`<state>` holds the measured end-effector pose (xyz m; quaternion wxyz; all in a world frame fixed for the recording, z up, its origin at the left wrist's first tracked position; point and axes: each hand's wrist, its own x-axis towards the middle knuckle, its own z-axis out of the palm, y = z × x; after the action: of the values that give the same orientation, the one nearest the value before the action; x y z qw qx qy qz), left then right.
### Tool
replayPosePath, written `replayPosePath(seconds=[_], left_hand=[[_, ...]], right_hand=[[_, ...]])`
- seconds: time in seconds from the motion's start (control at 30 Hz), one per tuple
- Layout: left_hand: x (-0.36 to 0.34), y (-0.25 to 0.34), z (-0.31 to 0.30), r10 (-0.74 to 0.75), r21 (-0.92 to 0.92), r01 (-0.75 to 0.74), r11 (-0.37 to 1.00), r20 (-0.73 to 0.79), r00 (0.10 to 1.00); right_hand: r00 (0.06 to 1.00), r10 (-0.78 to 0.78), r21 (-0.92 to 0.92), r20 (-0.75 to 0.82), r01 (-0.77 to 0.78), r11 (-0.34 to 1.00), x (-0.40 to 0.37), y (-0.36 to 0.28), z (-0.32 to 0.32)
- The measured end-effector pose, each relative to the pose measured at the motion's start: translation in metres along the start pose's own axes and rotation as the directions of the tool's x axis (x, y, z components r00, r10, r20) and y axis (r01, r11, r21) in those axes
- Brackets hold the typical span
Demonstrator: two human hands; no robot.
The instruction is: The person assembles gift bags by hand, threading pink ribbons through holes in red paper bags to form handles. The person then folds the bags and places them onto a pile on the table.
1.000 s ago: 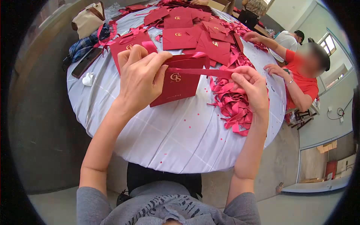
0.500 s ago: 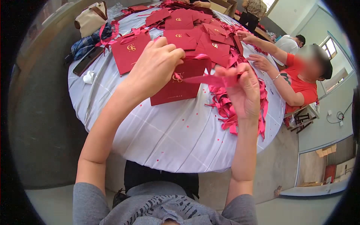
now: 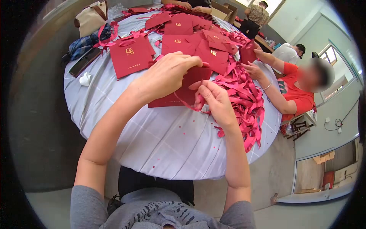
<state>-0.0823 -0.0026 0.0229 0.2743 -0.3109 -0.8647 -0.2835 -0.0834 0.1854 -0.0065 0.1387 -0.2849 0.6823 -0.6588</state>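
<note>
A red paper gift bag (image 3: pixel 164 102) stands on the cloth in front of me, largely hidden behind my hands. My left hand (image 3: pixel 167 74) is closed at the bag's upper edge, its fingertips partly out of sight. From below that hand a pink ribbon (image 3: pixel 182 101) curves across the bag's front to my right hand (image 3: pixel 214 100), which pinches it between thumb and fingers. To the left lies another red bag (image 3: pixel 131 57) with a gold emblem and ribbon handle. Close to my right wrist is a heap of loose pink ribbons (image 3: pixel 246 110).
More red bags (image 3: pixel 179 24) cover the far part of the white-clothed round table (image 3: pixel 152 145). At left are a phone (image 3: pixel 84 63), crumpled tissue (image 3: pixel 85 79), plaid umbrella (image 3: pixel 81 46) and cream bag (image 3: pixel 91 19). A co-worker in red (image 3: pixel 293 89) holds a red bag at right.
My right hand has moved left and down to the bag's front, bringing the ribbon with it; the ribbon now hangs in a curve. The co-worker at right now holds up a red bag.
</note>
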Motion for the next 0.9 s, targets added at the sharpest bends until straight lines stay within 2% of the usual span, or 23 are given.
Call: replayPosePath(seconds=[0.07,0.3,0.43,0.5,0.57,0.63,0.67,0.8,0.87,0.9], left_hand=[[-0.002,0.000,-0.002,-0.044,0.039,0.042,0.998,0.065,0.997],[-0.007,0.004,0.004,0.006,0.250,-0.017,0.968,0.047,0.999],[-0.009,0.007,0.007,0.026,0.300,-0.042,0.953,0.059,0.998],[-0.008,0.010,0.005,0.027,0.308,-0.055,0.950,0.096,0.995],[-0.008,0.015,0.004,0.028,0.314,-0.070,0.947,0.136,0.990],[-0.005,0.020,0.003,-0.124,0.305,0.081,0.949,0.126,0.984],[-0.006,0.015,0.006,-0.086,0.313,0.044,0.949,0.122,0.989],[-0.007,0.017,0.004,-0.110,0.286,0.073,0.955,0.117,0.987],[-0.008,0.016,0.003,-0.122,0.161,0.107,0.981,0.087,0.989],[-0.008,0.014,0.002,-0.127,0.162,0.112,0.980,0.087,0.988]], right_hand=[[1.000,-0.001,-0.015,-0.001,0.001,1.000,0.000,0.002,-0.001],[1.000,0.012,-0.030,0.025,-0.011,0.999,0.001,0.004,-0.002],[0.999,-0.036,-0.006,-0.015,0.036,0.999,-0.001,0.002,-0.001],[0.998,-0.017,0.076,-0.064,0.022,0.997,-0.002,-0.002,0.002],[0.998,-0.028,0.047,-0.064,0.031,0.998,-0.002,-0.002,0.000],[0.998,-0.033,0.052,-0.056,0.035,0.998,-0.002,-0.003,-0.001],[0.998,-0.037,0.049,-0.054,0.040,0.998,-0.002,-0.002,-0.001],[0.995,-0.066,0.007,-0.081,0.066,0.998,-0.004,-0.001,-0.001],[0.994,-0.053,0.009,-0.094,0.054,0.999,-0.003,-0.005,-0.001],[0.993,-0.044,0.025,-0.109,0.047,0.999,-0.002,-0.006,-0.002]])
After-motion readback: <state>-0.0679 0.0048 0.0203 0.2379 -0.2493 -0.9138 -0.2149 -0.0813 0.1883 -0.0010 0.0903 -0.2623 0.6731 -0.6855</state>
